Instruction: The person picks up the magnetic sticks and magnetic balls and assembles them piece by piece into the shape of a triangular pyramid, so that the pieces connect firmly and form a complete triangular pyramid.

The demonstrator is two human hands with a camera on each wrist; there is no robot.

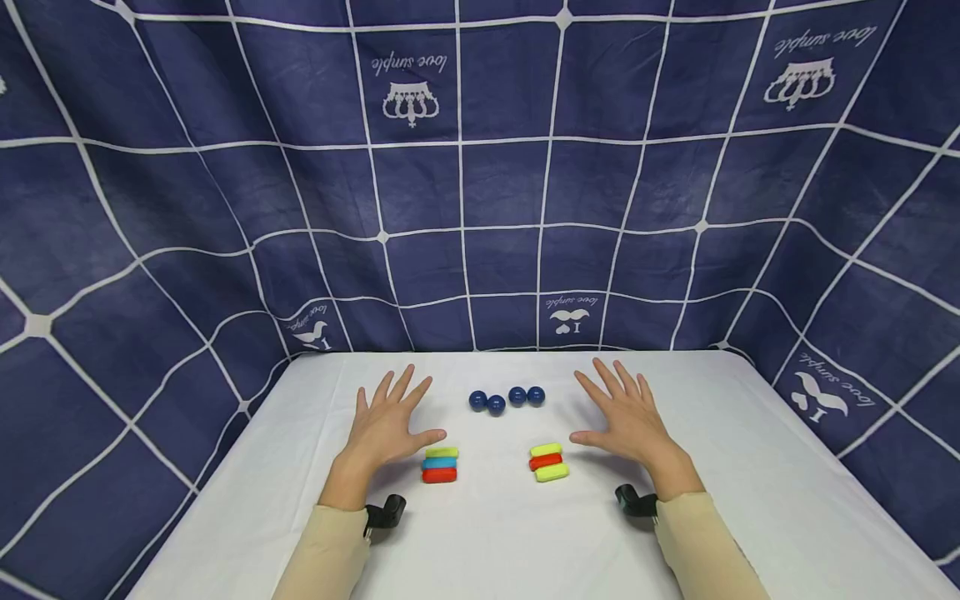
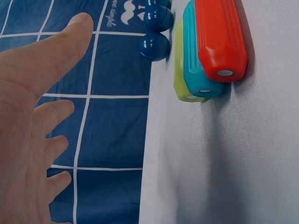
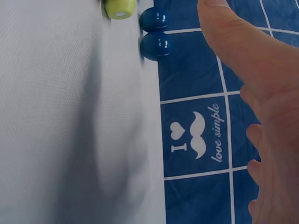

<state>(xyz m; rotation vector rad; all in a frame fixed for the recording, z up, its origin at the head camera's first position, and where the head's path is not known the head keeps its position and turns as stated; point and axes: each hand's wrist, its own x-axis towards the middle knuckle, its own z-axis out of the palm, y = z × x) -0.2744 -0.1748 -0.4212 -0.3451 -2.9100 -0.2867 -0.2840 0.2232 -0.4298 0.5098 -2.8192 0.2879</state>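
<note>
My left hand (image 1: 384,428) hovers over the table with its fingers spread and holds nothing. Beside its thumb lie three short ribbed plastic bars in a row: a yellow-green bar (image 1: 442,452), a blue bar (image 2: 190,51) and a red bar (image 2: 222,39). Likewise spread, my right hand (image 1: 626,422) holds nothing. Left of it lie a far yellow-green bar (image 1: 546,449), another red bar (image 1: 545,461) and a near yellow-green bar (image 1: 552,472). Between the hands, farther back, sit several glossy dark blue balls (image 1: 497,405), which the right wrist view also partly shows.
A white cloth covers the table (image 1: 495,542). Behind it and at both sides hangs a navy curtain (image 1: 502,183) with white grid lines. Each wrist wears a black camera mount, the left mount (image 1: 386,512) and the right mount (image 1: 634,502).
</note>
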